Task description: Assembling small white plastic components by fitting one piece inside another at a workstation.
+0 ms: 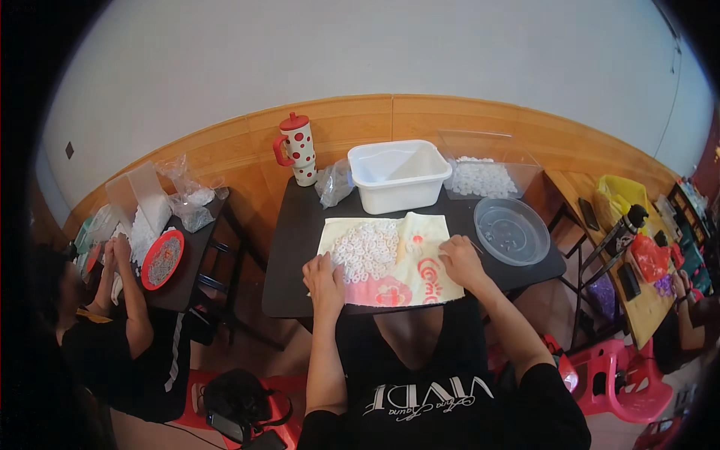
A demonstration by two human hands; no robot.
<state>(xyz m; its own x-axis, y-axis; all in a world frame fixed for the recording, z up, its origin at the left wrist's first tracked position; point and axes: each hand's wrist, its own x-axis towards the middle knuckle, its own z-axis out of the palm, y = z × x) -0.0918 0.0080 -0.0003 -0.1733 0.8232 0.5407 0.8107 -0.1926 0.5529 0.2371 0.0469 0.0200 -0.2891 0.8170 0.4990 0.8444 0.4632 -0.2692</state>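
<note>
A cream cloth (367, 292) with pink and red print lies on the black table in front of me. A spread of small white rings (365, 251) covers its left half. My left hand (324, 282) is closed at the cloth's left edge, fingertips beside the rings. At the right edge my right hand (460, 261) has its bent fingers closed on the cloth. A raised fold runs through the cloth between the rings and my right hand. The undersides of both hands are hidden.
Behind the cloth stands a white tub (399, 178), beside a clear bin with white pieces (484, 178). A round clear container (511, 231) sits right, a dotted tumbler (298, 150) back left. People work at side tables; a red basin (163, 259) is left, pink stools (622, 379) lower right.
</note>
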